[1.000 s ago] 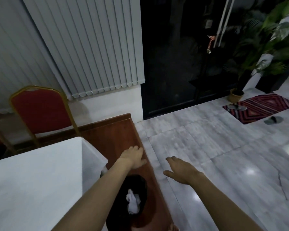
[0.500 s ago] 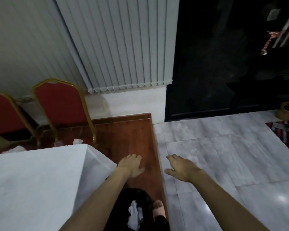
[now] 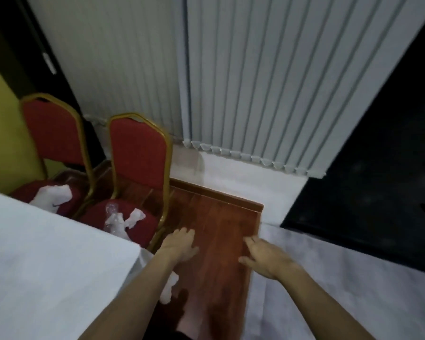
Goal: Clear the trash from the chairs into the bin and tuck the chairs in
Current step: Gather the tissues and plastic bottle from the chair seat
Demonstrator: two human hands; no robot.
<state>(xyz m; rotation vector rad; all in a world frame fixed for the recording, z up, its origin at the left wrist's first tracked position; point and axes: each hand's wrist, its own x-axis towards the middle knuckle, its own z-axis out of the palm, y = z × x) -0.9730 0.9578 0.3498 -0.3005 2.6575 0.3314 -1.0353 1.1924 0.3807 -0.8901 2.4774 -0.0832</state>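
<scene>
Two red chairs with gold frames stand side by side behind the white-clothed table (image 3: 47, 261). On the near chair (image 3: 138, 153) seat lie a crumpled clear plastic bottle (image 3: 112, 218) and a white crumpled tissue (image 3: 134, 217). The far chair (image 3: 53, 133) holds a larger white crumpled paper (image 3: 52, 198). My left hand (image 3: 179, 244) hovers open just right of the near chair's seat, holding nothing. My right hand (image 3: 263, 256) is open too, further right over the wooden floor. A white scrap (image 3: 168, 288) shows under my left forearm; the bin is mostly hidden at the bottom edge.
A raised wooden platform (image 3: 219, 229) runs under the chairs, ending at grey marble floor (image 3: 341, 290) on the right. Vertical blinds (image 3: 255, 82) hang on the wall behind, with a dark glass door (image 3: 390, 168) at the right.
The view has swung left and forward: the chairs with their trash have come into view, and the bin has slid down out of the frame. Both hands stay open and empty.
</scene>
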